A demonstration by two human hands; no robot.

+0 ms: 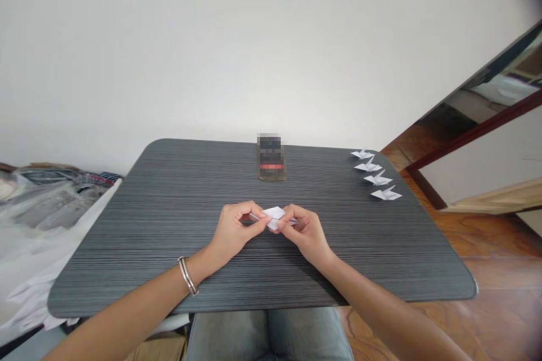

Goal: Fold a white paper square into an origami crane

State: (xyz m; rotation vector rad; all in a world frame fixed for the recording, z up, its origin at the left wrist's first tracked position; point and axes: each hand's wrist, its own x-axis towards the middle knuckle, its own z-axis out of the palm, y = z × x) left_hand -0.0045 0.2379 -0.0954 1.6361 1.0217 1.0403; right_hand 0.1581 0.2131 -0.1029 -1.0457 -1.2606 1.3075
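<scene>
Between both hands is a small piece of folded white paper [274, 212], held just above the middle of the table. My left hand [237, 228] pinches its left side between thumb and fingers, with a silver bangle on that wrist. On the other side, my right hand [306, 232] grips the paper's right part the same way. A pointed flap shows at the top between the fingertips, and narrow points stick out to either side. The fingers hide part of the folds.
Several white paper cranes [378, 179] stand in a row at the table's right back. A blurred-out phone-like object [271, 157] lies at the back middle of the dark striped table [169, 180]. Plastic-wrapped bundles [59, 197] are piled on the left. A mirror-like panel [478, 107] leans at right.
</scene>
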